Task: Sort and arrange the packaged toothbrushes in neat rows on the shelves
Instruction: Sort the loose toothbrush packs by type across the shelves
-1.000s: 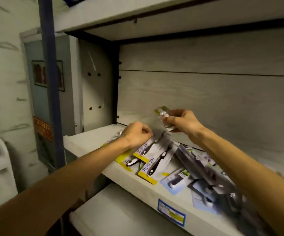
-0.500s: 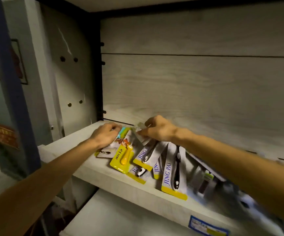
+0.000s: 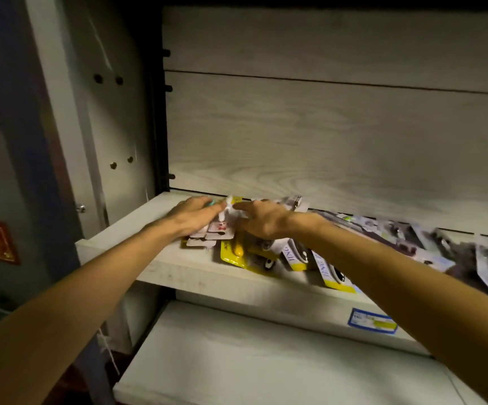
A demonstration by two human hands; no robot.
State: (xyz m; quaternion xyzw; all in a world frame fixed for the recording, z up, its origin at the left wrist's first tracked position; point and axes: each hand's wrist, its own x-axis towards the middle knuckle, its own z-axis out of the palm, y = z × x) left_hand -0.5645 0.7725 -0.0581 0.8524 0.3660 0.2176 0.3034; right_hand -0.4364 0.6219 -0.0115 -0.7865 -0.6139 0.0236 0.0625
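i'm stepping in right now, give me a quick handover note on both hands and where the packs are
Left hand: flat, fingers straight, pressing on the small white carded packs at the left end of the shelf.
Right hand: fingers extended, resting on the same cluster beside it; nothing lifted.
Yellow-edged packs lie fanned and overlapping towards the front edge; grey-blue packs lie jumbled along the right.
Done: packs gathered at the left end.
Left: square them into rows, sort the right-hand pile.

Packaged items (image 3: 292,255) lie overlapping along the shelf (image 3: 178,270), reaching rightward; a second shelf (image 3: 266,363) sits below, a label (image 3: 373,325) on the upper shelf's front edge.
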